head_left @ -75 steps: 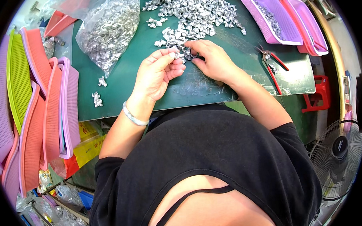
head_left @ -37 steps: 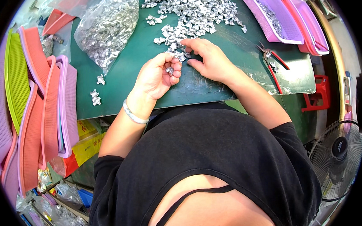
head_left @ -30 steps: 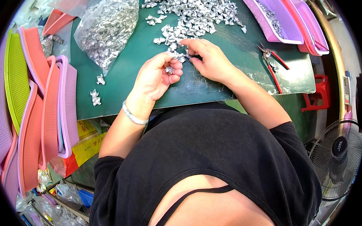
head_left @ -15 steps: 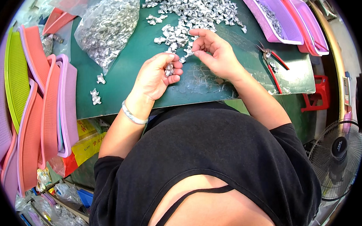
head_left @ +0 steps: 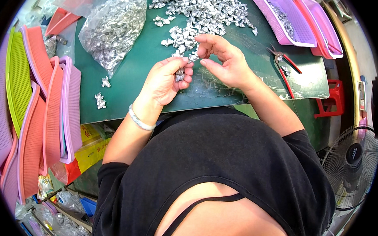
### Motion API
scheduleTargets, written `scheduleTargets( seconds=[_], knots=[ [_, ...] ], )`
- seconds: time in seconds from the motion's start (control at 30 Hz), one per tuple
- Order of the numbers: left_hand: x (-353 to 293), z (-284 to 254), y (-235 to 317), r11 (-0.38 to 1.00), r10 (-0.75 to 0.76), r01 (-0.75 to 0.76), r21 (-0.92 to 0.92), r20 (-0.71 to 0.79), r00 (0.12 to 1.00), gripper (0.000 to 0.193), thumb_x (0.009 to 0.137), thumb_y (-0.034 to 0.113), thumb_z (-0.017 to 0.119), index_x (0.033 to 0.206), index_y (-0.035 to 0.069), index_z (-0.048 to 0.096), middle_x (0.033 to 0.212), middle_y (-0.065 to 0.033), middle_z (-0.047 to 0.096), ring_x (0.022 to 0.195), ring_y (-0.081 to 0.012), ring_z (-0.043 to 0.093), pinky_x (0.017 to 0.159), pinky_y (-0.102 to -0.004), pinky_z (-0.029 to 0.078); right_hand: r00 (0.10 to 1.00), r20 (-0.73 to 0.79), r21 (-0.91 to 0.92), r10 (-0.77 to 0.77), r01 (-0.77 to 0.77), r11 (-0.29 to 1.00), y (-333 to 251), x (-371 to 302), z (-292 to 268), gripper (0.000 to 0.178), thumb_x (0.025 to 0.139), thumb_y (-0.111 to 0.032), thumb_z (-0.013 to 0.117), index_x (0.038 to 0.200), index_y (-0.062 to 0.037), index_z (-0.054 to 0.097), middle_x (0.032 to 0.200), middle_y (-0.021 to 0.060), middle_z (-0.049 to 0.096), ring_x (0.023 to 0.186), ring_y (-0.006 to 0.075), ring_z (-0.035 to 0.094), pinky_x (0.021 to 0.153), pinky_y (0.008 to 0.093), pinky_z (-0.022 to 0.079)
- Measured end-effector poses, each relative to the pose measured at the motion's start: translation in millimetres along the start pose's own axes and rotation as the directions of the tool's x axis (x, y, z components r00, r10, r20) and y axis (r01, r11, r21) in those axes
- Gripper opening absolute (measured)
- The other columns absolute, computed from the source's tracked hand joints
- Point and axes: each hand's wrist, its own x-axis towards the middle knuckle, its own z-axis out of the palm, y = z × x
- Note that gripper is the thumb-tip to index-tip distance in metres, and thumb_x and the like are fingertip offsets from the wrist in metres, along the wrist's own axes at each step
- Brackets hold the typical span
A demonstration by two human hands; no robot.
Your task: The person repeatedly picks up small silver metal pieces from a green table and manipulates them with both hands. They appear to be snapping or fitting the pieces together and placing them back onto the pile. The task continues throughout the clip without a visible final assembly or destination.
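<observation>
Hands (head_left: 195, 69) near mat edge (head_left: 155, 113)

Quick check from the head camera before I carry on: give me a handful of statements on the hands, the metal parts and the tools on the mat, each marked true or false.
1. The left hand pinches a small silver metal part in its fingertips. True.
2. The right hand grips the red-handled pliers. False: the pliers lie on the green mat, to the right of that hand, untouched.
3. A loose pile of silver parts lies on the mat beyond the hands. True.
4. The clear bag of parts lies to the right of the pile. False: it lies to its left.
5. The purple basket at upper right holds some silver parts. True.
</observation>
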Motion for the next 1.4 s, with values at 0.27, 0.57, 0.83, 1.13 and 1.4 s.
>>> scheduleTargets(
  seconds=[0.27,0.57,0.83,1.13,1.4],
  knots=[
    [1,-2,1,1.000,-0.006,0.006,-0.023,-0.006,1.000,0.018,0.086,0.017,0.051,0.081,0.000,0.057,0.068,-0.0042,0.054,0.056,-0.0102,0.049,0.048,-0.0200,0.039,0.999,-0.013,-0.596,0.033,-0.034,0.802,18,3,-3,0.045,0.072,0.002,0.058,0.116,-0.0074,0.049,0.093,0.0066,0.057,0.087,0.0203,0.053,0.078,0.0309,0.044],
    [5,-11,-1,0.998,0.021,-0.019,-0.057,0.025,0.999,0.016,0.084,0.015,0.054,0.081,0.000,0.058,0.069,-0.0062,0.058,0.057,-0.0138,0.056,0.048,-0.0219,0.046,0.995,0.036,-0.614,0.098,-0.055,0.787,12,5,-1,0.046,0.070,0.000,0.060,0.114,-0.0084,0.050,0.086,0.0054,0.056,0.087,0.0232,0.052,0.074,0.0330,0.044],
    [1,-11,-1,0.990,0.092,-0.087,-0.113,0.042,0.995,0.009,0.081,0.006,0.049,0.088,0.001,0.053,0.085,-0.0136,0.060,0.075,-0.0212,0.061,0.065,-0.0276,0.054,0.995,0.004,-0.559,0.102,-0.082,0.825,17,5,2,0.044,0.071,0.003,0.059,0.113,-0.0077,0.051,0.082,0.0053,0.057,0.080,0.0204,0.054,0.071,0.0309,0.045],
    [2,-12,-1,0.993,0.085,-0.079,-0.082,0.065,0.994,0.016,0.082,0.009,0.049,0.096,0.002,0.054,0.082,-0.0093,0.060,0.070,-0.0183,0.060,0.060,-0.0266,0.051,0.980,-0.101,-0.199,0.173,-0.190,0.961,9,6,2,0.039,0.075,0.006,0.055,0.112,-0.0043,0.051,0.074,0.0037,0.056,0.067,0.0121,0.054,0.064,0.0254,0.045],
    [-2,4,2,0.990,0.048,-0.047,0.135,-0.005,0.999,0.019,0.086,0.020,0.052,0.087,0.002,0.057,0.072,-0.0047,0.057,0.059,-0.0130,0.056,0.047,-0.0205,0.042,0.994,-0.039,-0.034,0.102,-0.103,0.994,-1,7,3,0.041,0.079,0.007,0.053,0.118,-0.0032,0.047,0.081,0.0008,0.054,0.075,0.0076,0.050,0.070,0.0223,0.042]
  ],
)
